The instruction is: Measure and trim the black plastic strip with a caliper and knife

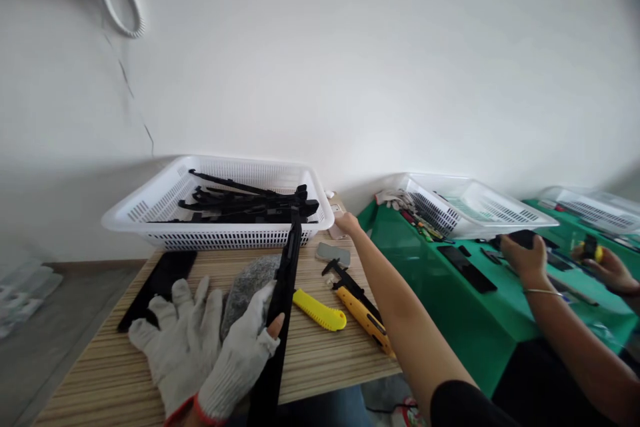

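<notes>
Head view shows the left hand (pixel 240 353), in a white knit glove with the thumb tip bare, closed around a long black strip (pixel 283 307). This strip runs from the lower edge of the picture at 6 o'clock up toward 12 o'clock, and its far end rests on the front rim of a white basket (pixel 150 217). A second white glove (pixel 180 340) lies flat on the wooden table (pixel 100 373), just at 9 o'clock from the gloved hand, with its fingers spread. Between this glove and the strip lies a grey cloth (pixel 247 283), touching the strip. At 10 o'clock from the glove a flat black plate (pixel 160 283) lies on the table.

At 3 o'clock from the strip lies a yellow cutter (pixel 320 310), and next to it a black and orange caliper (pixel 360 303). A small grey block (pixel 333 253) sits at 12 o'clock from the caliper.

The right hand (pixel 347 221) is bare and reaches far forward, to the right end of the basket; its fingers are bent, but I cannot tell if they grip anything. Inside the basket lie more black strips (pixel 245 203), piled together.

At 3 o'clock stands a green table (pixel 450 320) with two more baskets, where another person's hands (pixel 525 257) hold dark objects.
</notes>
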The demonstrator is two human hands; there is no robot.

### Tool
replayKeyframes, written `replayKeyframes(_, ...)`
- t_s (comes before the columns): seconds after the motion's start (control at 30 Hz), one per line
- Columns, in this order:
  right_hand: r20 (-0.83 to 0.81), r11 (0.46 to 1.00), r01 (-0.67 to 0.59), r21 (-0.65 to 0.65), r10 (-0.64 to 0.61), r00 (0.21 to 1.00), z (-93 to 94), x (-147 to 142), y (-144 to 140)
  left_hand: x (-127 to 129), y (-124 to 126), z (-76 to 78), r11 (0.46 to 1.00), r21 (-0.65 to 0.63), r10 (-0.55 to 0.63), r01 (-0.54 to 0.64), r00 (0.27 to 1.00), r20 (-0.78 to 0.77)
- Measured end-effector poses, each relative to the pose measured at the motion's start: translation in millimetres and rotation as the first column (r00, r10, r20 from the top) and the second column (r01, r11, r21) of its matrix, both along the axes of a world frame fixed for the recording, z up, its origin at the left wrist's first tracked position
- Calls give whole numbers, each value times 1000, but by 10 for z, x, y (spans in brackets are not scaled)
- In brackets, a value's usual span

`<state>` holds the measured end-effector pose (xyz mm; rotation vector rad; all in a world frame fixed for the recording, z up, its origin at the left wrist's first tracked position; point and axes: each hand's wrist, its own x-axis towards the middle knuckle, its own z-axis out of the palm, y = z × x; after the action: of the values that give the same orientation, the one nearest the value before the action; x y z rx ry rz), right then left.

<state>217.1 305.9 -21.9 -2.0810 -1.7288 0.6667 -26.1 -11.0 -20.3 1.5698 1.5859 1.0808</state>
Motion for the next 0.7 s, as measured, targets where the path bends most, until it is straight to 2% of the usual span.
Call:
replayKeyframes(0.13, 125, 998, 18, -52, -11, 992, 59, -112, -136, 6, -10, 39, 1000, -14, 1, 0, 998, 58)
replayKeyframes(0.33, 220, 999, 44, 18, -47, 974, 172, -256, -295, 14, -11, 74, 998, 47, 28, -36, 985, 170)
replayKeyframes(0.47, 175, 994, 109, 32, -113, 978, 193, -290, -370, 30, -1, 145, 997, 42, 58, -68, 980, 190)
replayKeyframes(0.57, 139, 995, 103, 16, -104, 985, 244, -291, -392, 36, -1, 167, 995, 55, 70, -79, 984, 162)
replayKeyframes(0.7, 104, 997, 40, -59, -33, 994, 513, -190, -437, 16, 13, 111, 994, 72, 77, -86, 990, 120)
